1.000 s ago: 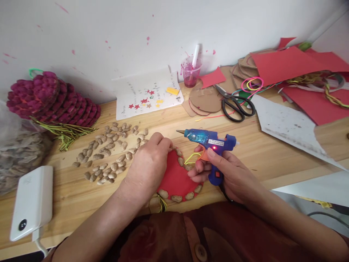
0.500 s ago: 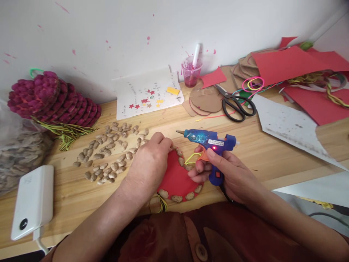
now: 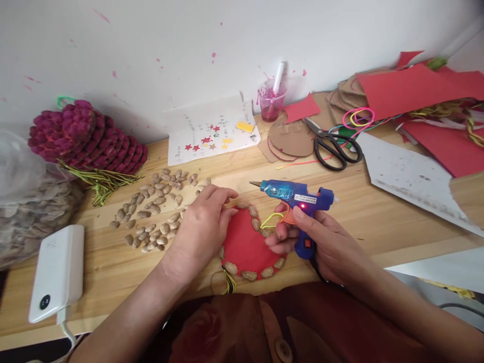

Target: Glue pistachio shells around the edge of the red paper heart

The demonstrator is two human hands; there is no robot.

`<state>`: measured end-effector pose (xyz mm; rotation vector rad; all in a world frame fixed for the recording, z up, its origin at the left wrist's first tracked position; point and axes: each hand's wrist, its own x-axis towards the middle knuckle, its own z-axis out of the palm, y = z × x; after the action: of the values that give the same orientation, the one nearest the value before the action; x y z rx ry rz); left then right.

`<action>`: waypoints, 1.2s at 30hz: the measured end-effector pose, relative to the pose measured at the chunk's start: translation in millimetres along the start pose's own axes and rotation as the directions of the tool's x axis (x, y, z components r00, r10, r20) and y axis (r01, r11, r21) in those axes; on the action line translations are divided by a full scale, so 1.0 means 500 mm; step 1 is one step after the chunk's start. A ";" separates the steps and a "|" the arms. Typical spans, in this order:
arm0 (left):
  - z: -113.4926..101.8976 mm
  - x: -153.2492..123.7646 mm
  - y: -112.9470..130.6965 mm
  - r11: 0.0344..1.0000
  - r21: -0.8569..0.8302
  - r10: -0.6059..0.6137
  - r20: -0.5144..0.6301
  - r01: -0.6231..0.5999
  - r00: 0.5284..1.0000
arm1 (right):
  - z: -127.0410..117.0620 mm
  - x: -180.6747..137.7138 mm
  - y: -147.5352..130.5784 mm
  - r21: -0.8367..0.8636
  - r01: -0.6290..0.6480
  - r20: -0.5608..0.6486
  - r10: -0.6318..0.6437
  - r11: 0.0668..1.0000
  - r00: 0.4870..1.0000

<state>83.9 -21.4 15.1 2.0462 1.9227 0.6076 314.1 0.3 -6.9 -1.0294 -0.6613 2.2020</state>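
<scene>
A red disc [image 3: 249,242] lies on the table, with peanuts [image 3: 248,276] set along its rim. A yellow loop of cord [image 3: 271,220] shows at its right edge, and a dark-and-yellow tassel [image 3: 229,282] at its lower left. My left hand [image 3: 200,222] hovers at the disc's upper left, thumb and forefinger apart, nothing seen between them; it hides part of the rim. In my right hand [image 3: 317,237] is a blue hot glue gun [image 3: 298,195], its red light on and nozzle pointing left above the table. My fingers are around its handle, near the orange trigger.
Loose peanuts [image 3: 151,201] lie left of the disc. A white power bank [image 3: 56,272] and stacked purple peanut discs [image 3: 91,136] stand farther left. Behind are a marked paper sheet [image 3: 204,136], a pink-stained cup [image 3: 271,103], cardboard circles [image 3: 291,138], black-handled scissors [image 3: 333,148] and red card [image 3: 408,91].
My left hand has parted its thumb and forefinger and drawn back slightly from the rim, uncovering peanuts at the top. The glue gun stays in my right hand; the view has shifted slightly.
</scene>
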 end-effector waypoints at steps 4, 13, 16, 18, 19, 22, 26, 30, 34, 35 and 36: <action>0.006 -0.007 -0.004 0.999 -0.028 0.015 -0.046 -0.016 0.999 | -0.002 -0.001 -0.001 -0.015 0.003 0.004 -0.003 1.000 1.000; 0.028 -0.006 0.004 0.991 0.073 0.123 -0.139 -0.114 0.983 | 0.001 0.000 -0.003 -0.017 0.004 -0.010 -0.004 1.000 1.000; 0.032 -0.007 0.004 0.988 0.093 0.136 -0.152 -0.123 0.979 | 0.003 -0.001 -0.004 -0.021 0.005 -0.013 -0.005 1.000 1.000; 0.033 -0.008 0.004 0.987 0.103 0.141 -0.155 -0.126 0.978 | 0.004 -0.001 -0.003 -0.030 0.004 -0.019 -0.004 1.000 1.000; 0.033 -0.008 0.005 0.987 0.103 0.141 -0.154 -0.126 0.978 | 0.005 -0.001 -0.003 -0.036 0.003 -0.022 -0.004 0.999 1.000; 0.034 -0.008 0.007 0.988 0.103 0.128 -0.149 -0.113 0.981 | 0.006 -0.001 -0.004 -0.053 0.007 -0.027 -0.009 0.999 1.000; 0.035 -0.006 0.008 0.988 0.118 0.116 -0.136 -0.101 0.984 | 0.010 -0.002 -0.006 -0.060 0.009 -0.050 -0.012 0.998 0.999; 0.038 -0.007 0.006 0.987 0.121 0.122 -0.142 -0.105 0.982 | 0.015 -0.004 -0.009 -0.065 0.003 -0.066 -0.008 0.998 0.998; 0.043 -0.012 0.006 0.980 0.153 0.149 -0.151 -0.126 0.977 | 0.019 -0.004 -0.012 -0.075 0.005 -0.075 -0.011 0.997 0.997; 0.044 -0.013 0.007 0.977 0.170 0.156 -0.156 -0.129 0.975 | 0.019 -0.003 -0.012 -0.078 0.005 -0.080 -0.011 0.997 0.997; 0.045 -0.015 0.008 0.974 0.187 0.160 -0.160 -0.130 0.974 | 0.020 -0.003 -0.013 -0.079 0.004 -0.086 -0.011 0.997 0.996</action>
<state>97.7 -27.2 -3.8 2.3307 1.9976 0.6942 309.0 1.7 3.7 -1.1535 -0.7170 2.1265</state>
